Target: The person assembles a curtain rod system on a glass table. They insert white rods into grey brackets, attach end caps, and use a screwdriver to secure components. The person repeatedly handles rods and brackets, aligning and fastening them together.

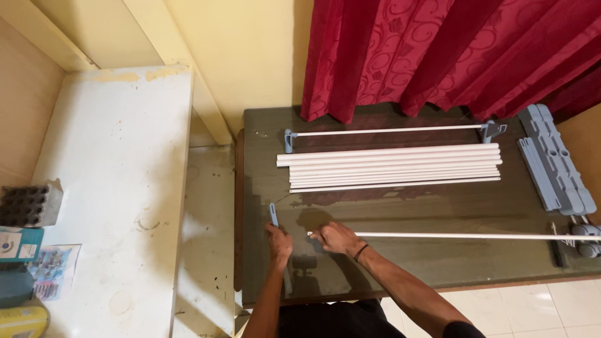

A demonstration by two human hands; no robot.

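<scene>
My left hand (278, 241) grips a small blue plastic bracket (273, 214) that sticks up from my fist near the table's left edge. My right hand (336, 237) holds the left end of a long thin white rod (476, 236) that runs right across the dark table (407, 206). The rod's end sits just right of the bracket, a short gap between them. Its far end meets blue-grey fittings (585, 238) at the right edge. A dark band circles my right wrist.
Several white tubes (388, 167) lie stacked side by side mid-table. Behind them is another thin rod (388, 132) with blue brackets on both ends. Long blue-grey plastic pieces (554, 159) lie at the right. A red curtain (451, 50) hangs behind; a white counter (113, 188) stands left.
</scene>
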